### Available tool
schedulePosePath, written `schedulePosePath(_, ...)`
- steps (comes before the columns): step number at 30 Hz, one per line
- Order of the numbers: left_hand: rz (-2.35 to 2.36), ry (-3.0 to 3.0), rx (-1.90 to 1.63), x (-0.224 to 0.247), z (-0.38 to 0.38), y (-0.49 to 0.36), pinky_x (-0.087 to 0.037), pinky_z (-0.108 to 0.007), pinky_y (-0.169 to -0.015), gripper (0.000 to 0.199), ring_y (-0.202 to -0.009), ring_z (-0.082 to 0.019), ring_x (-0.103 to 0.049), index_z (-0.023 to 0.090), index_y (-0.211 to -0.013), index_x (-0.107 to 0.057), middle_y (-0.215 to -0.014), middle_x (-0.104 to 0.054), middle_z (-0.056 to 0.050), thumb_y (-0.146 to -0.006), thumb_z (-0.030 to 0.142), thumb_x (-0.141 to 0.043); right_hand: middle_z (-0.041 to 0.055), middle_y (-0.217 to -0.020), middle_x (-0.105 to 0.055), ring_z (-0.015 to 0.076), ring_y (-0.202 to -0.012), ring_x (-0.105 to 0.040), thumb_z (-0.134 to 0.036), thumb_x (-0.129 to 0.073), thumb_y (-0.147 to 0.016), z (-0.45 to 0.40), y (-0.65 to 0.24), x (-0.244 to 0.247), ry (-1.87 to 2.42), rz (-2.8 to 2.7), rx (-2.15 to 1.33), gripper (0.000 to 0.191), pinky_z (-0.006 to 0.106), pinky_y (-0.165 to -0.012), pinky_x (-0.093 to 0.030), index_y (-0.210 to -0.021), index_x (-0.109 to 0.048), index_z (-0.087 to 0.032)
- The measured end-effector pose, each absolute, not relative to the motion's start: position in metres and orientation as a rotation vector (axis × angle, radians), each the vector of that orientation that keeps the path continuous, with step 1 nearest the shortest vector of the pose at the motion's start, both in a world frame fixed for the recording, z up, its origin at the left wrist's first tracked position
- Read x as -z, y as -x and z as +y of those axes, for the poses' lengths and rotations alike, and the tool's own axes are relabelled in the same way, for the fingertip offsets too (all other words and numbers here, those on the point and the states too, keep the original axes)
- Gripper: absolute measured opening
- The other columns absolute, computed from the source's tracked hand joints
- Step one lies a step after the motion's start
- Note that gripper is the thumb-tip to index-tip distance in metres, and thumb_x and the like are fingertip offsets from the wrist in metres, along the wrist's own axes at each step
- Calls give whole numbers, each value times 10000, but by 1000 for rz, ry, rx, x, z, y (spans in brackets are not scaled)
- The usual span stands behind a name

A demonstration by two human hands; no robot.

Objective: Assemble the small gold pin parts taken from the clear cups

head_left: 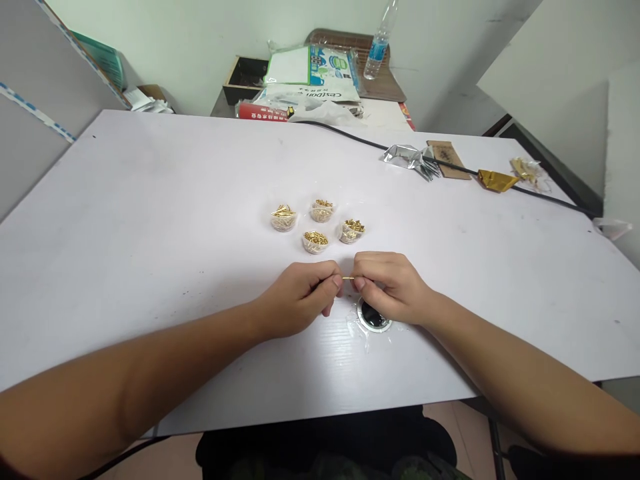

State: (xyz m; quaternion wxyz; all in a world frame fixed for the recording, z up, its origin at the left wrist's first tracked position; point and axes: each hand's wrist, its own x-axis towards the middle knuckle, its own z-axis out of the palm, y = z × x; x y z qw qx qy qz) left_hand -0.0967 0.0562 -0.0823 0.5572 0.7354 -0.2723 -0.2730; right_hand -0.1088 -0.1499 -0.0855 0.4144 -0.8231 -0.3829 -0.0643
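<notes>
— White table (150, 220), head view: left hand (300, 303) and right hand (393, 288) pinch a thin gold pin (349, 278) between fingertips, above a dark disc (374, 317).

— Risk?

— Probably slipping; the pin could roll toward the four cups (316, 225) beyond.

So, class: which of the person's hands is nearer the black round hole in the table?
Right. The right hand lies directly over the hole, partly covering it. The left hand rests on the table beside it, clear of its rim.

4 small clear plastic cups (319, 223) of gold metal pins on the plain white table (150, 220); black cable (540, 190), gold foil wrapper (497, 180)
</notes>
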Motion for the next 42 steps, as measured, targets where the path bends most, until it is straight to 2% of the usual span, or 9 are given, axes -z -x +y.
schedulePosePath(7,-659,-1700,663,85,57,97,-403,-223,-557,270,-553,-96,-490,168,-770,-522,-588,-548,37,-973,280,-384,-6,-608,-498,105,-527,-458,-183,-414,-951,-150,110,85,1986,-904,49,273,232,-503,-369,-696,-508,-177)
schedulePosePath(13,-679,-1680,684,89,60,97,-397,-219,-564,341,-564,-98,-485,166,-827,-547,-617,-558,28,-1002,397,-367,-12,-566,-472,110,-489,-415,-150,-423,-935,-153,109,79,2026,-869,367,251,241,-468,-327,-703,-514,-183)
schedulePosePath(19,-747,-1734,694,87,60,98,-369,-209,-563,300,-569,-85,-450,167,-858,-578,-658,-571,29,-991,378,-410,10,-605,-567,107,-496,-446,-73,-507,-890,-157,96,52,2170,-876,750,165,237,-471,-357,-828,-629,-165)
schedulePosePath(26,-821,-1746,652,89,60,99,-343,-207,-557,247,-574,-81,-423,166,-834,-566,-653,-531,39,-970,331,-442,8,-581,-549,117,-512,-464,-161,-544,-895,-137,55,26,2418,-1002,877,186,248,-505,-373,-787,-696,-147)
schedulePosePath(30,-857,-1743,640,88,61,99,-340,-211,-565,241,-580,-83,-421,166,-816,-552,-648,-508,43,-965,323,-446,28,-651,-615,128,-589,-536,-228,-525,-929,-117,36,21,2544,-1046,730,239,251,-569,-387,-871,-739,-137)
schedulePosePath(35,-867,-1758,625,86,61,99,-355,-217,-586,250,-585,-86,-439,165,-807,-561,-651,-515,41,-966,315,-439,35,-774,-688,152,-715,-604,-242,-534,-927,-92,22,18,2804,-1007,394,240,259,-554,-316,-935,-768,-190)
schedulePosePath(37,-861,-1764,630,86,61,99,-372,-218,-606,244,-598,-88,-464,167,-823,-576,-669,-543,36,-968,302,-434,26,-814,-705,150,-724,-608,-250,-571,-911,-88,18,17,2810,-926,320,218,255,-580,-334,-1013,-757,-202)
schedulePosePath(40,-861,-1769,635,85,62,99,-382,-219,-619,234,-607,-91,-476,170,-841,-588,-681,-561,32,-966,293,-434,21,-839,-718,150,-709,-612,-265,-604,-889,-94,16,12,2730,-812,302,305,259,-642,-390,-1171,-696,-190)
schedulePosePath(42,-862,-1770,637,86,62,99,-378,-218,-615,236,-606,-90,-472,170,-845,-589,-681,-558,33,-968,301,-435,30,-816,-714,152,-701,-618,-285,-574,-906,-105,18,6,2664,-746,323,300,266,-672,-425,-1155,-698,-174)
